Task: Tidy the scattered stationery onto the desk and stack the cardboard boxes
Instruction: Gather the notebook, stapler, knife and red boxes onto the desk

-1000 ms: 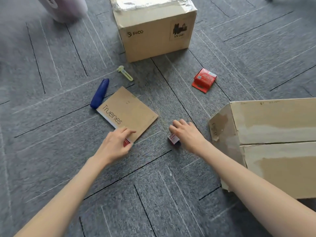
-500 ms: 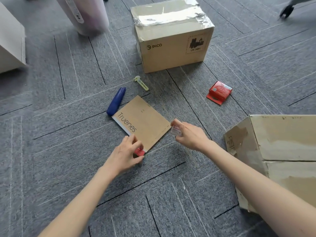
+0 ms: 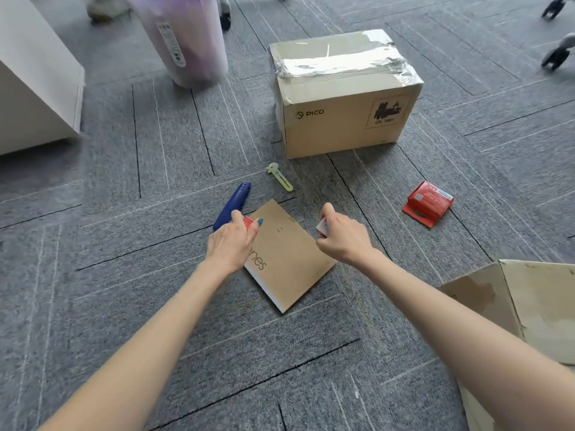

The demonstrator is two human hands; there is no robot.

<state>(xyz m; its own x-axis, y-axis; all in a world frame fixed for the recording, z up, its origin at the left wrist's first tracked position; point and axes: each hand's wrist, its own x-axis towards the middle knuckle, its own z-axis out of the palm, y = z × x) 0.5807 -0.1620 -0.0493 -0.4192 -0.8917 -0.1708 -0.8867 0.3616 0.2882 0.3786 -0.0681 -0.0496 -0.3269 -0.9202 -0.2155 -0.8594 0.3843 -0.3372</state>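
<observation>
Bright, even daylight; soft short shadows under sealed brown cardboard box. Glare on its silver tape strip (strongest there). Motion blur on translucent purple-tinted bin and far corners; wide-angle bending at edges.

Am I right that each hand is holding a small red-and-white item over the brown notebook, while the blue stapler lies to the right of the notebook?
Not quite. The head view shows the blue stapler lying at the notebook's left, by the left hand, not the right. The rest holds: the left hand and right hand each hold a small red-and-white item.
</observation>
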